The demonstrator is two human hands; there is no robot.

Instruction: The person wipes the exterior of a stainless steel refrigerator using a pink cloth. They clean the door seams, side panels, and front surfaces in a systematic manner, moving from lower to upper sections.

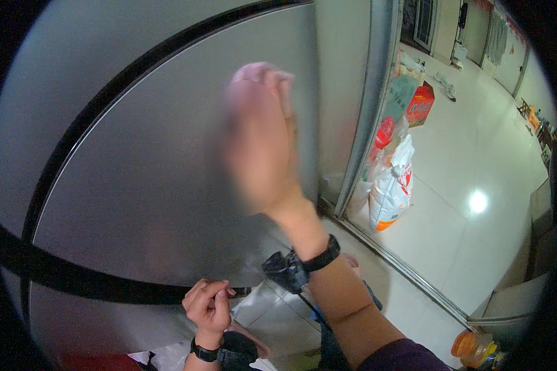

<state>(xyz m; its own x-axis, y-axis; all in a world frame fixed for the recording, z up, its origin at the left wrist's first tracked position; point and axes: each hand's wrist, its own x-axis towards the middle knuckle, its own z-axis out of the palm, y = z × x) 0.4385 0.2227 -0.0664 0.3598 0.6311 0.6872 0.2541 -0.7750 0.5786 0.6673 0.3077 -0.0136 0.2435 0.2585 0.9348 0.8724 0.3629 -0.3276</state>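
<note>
Before me stands a large grey, metallic-looking panel (pixel 144 176), likely a refrigerator door, bordered by black trim (pixel 97 99). My right hand (pixel 262 148) reaches up in front of it and holds a pink cloth (pixel 257 73) that appears to lie against the panel. Part of that hand is blurred. Lower down, my left hand (pixel 209 299) has its fingers curled in loosely, with nothing visible in them. It is near the lower black strip (pixel 134 290); whether it touches the strip I cannot tell. Each wrist wears a black strap.
A metal sliding-door frame (pixel 371 106) and its floor track (pixel 399 276) run along the right. Beyond it are a white printed bag (pixel 392 195), a red box (pixel 420 105) and a glossy tiled floor (pixel 464 162). An orange container (pixel 471 348) stands at lower right.
</note>
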